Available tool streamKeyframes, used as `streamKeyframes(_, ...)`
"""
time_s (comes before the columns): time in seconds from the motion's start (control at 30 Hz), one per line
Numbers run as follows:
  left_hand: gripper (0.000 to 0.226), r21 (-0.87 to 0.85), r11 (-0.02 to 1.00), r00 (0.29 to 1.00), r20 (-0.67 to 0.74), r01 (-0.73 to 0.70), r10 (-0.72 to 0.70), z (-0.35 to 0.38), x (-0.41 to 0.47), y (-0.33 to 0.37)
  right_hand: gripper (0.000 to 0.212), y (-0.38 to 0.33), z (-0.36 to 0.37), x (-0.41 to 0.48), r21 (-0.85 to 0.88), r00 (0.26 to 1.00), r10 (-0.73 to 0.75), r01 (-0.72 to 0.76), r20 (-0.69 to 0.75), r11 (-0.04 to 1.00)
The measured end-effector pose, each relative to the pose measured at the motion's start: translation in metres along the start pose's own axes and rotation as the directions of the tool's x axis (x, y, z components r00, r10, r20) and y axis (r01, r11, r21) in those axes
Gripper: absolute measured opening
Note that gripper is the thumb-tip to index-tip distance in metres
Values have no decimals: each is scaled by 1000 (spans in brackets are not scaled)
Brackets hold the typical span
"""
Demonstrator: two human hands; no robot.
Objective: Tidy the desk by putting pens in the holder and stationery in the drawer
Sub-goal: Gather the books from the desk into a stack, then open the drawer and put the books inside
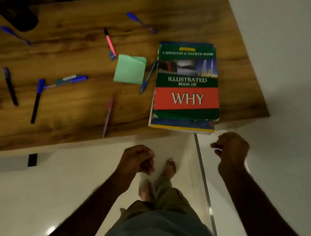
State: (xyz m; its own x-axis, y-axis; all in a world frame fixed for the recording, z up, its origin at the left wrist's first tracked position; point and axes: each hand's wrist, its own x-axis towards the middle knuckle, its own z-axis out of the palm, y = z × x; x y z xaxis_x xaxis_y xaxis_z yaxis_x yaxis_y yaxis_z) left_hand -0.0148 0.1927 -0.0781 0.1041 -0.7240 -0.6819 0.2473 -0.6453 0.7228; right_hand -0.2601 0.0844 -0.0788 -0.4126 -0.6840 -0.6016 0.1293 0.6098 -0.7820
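Several pens lie scattered on the wooden desk (73, 111): a blue pen (148, 77) beside a green sticky-note pad (130, 69), a pink highlighter (110, 42), a purple pen (108, 116) near the front edge, two black markers (10, 87) (37, 101) and blue pens (140, 22) (14, 34) farther back. A teal-and-blue pen (71, 79) lies at centre left. My left hand (138, 159) and my right hand (230, 148) hover below the desk's front edge, fingers curled, holding nothing. No pen holder or drawer is clearly visible.
A stack of books (187, 83) topped by a green-and-red "WHY" book sits at the desk's right front corner. A dark object (19, 16) stands at the back left. White floor, my bare feet and a metal strip lie below.
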Motion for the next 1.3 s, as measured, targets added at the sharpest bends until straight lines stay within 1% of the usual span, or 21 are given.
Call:
streamKeyframes(0.07,12,-122,991,998,-29,51,-55,-2,8,-13,15,18,2,-5,15,986,141,-143,89,990)
streamKeyframes(0.13,14,-246,965,994,-37,88,-100,-2,21,-22,18,33,2,-5,20,940,270,-280,211,960)
streamKeyframes(0.17,15,-313,944,992,-38,106,-124,0,25,-25,20,39,2,-4,17,914,309,-325,262,946)
streamKeyframes(0.23,15,-425,897,986,-55,121,-159,2,35,-29,16,47,3,0,14,880,341,-365,330,931)
streamKeyframes(0.33,12,-511,845,968,-88,157,-233,4,48,-35,10,55,6,6,-2,841,379,-410,386,912)
streamKeyframes(0.47,8,-571,795,932,-133,206,-337,2,68,-55,21,71,18,33,-34,790,452,-483,414,875)
streamKeyframes(0.53,5,-618,763,927,-144,190,-347,0,84,-68,20,80,29,51,-40,782,463,-493,418,869)
streamKeyframes(0.57,4,-643,748,929,-155,165,-337,0,92,-74,18,82,33,59,-36,780,463,-496,421,868)
streamKeyframes(0.67,12,-690,721,943,-199,57,-265,2,115,-81,12,84,48,80,9,785,437,-490,439,872)
streamKeyframes(0.7,12,-694,720,951,-206,25,-232,3,120,-81,15,85,53,86,42,793,416,-482,445,875)
streamKeyframes(0.77,17,-710,703,967,-206,-43,-150,3,130,-79,34,88,60,97,137,809,363,-469,462,872)
streamKeyframes(0.8,21,-730,679,970,-216,-85,-111,3,134,-77,39,89,63,99,183,817,345,-468,462,864)
streamKeyframes(0.87,28,-763,629,970,-237,-147,-61,3,138,-77,38,93,64,100,220,815,336,-478,472,851)
streamKeyframes(0.9,30,-765,625,969,-241,-156,-52,3,139,-77,34,94,63,99,222,811,332,-480,482,849)
streamKeyframes(0.97,29,-739,657,967,-248,-151,-57,5,136,-76,31,94,62,95,227,811,328,-478,484,848)
streamKeyframes(1.0,29,-722,676,968,-247,-149,-52,5,135,-75,31,93,61,95,226,814,326,-474,481,851)
streamKeyframes(1.1,29,-716,682,970,-239,-150,-37,9,130,-72,31,89,60,91,222,818,322,-467,477,856)
streamKeyframes(1.2,27,-682,717,969,-245,-143,-39,8,129,-73,32,90,60,88,231,822,318,-463,472,855)
streamKeyframes(1.3,30,-668,730,965,-259,-141,-51,7,126,-79,33,93,55,84,215,830,331,-460,448,862)
